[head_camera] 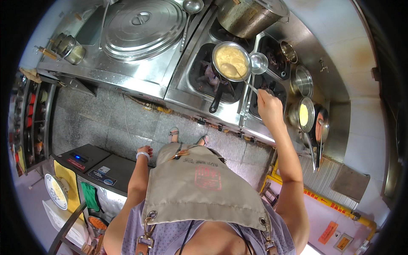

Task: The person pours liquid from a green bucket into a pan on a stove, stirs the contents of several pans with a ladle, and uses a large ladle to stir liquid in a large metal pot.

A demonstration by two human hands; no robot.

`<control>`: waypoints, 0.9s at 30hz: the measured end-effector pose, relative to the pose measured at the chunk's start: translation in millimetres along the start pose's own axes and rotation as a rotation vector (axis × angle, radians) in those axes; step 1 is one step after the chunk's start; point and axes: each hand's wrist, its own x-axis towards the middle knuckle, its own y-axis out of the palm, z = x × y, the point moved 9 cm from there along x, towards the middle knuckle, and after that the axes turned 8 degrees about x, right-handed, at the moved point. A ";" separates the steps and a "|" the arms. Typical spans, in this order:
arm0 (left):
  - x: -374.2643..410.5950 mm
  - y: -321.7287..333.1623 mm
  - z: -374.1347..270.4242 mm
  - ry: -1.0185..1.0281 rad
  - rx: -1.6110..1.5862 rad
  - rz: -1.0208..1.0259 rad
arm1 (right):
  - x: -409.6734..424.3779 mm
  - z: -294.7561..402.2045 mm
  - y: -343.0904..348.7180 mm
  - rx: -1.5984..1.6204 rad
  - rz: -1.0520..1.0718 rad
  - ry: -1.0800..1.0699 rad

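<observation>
My right hand (270, 106) grips the thin metal handle of a ladle (228, 69). The ladle's bowl dips into a yellow, lumpy, wet food (230, 58) in a small saucepan (216, 65). This pan sits over the front burner (208, 78) of a steel stove, its black handle (216, 100) towards me. Right of it, close by, rests another metal ladle (258, 63). My left hand (145, 151) hangs at my side by a dark-topped appliance (95, 162), fingers loosely curled and nothing visible in it.
A large stockpot (251, 19) stands on the back burner. An oval lid (143, 28) covers a vessel on the left counter, a ladle (191, 8) beside it. Pans (307, 127) and metal bowls (302, 81) line the right side. A yellow pipe (331, 205) runs low at right.
</observation>
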 end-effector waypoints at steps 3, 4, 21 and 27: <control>1.5 3.7 -1.7 -0.021 -0.029 0.017 | 12.7 -1.6 -5.4 -0.052 0.008 0.011; 0.2 3.1 -2.7 -0.023 -0.052 0.020 | 14.5 3.2 -11.6 -0.052 0.007 0.012; -2.4 10.5 -9.5 0.018 -0.025 0.028 | 40.6 -33.0 -0.5 -0.223 -0.137 -0.119; -4.1 5.1 -7.1 0.017 -0.039 0.018 | 27.3 -60.9 23.2 0.257 -0.116 0.219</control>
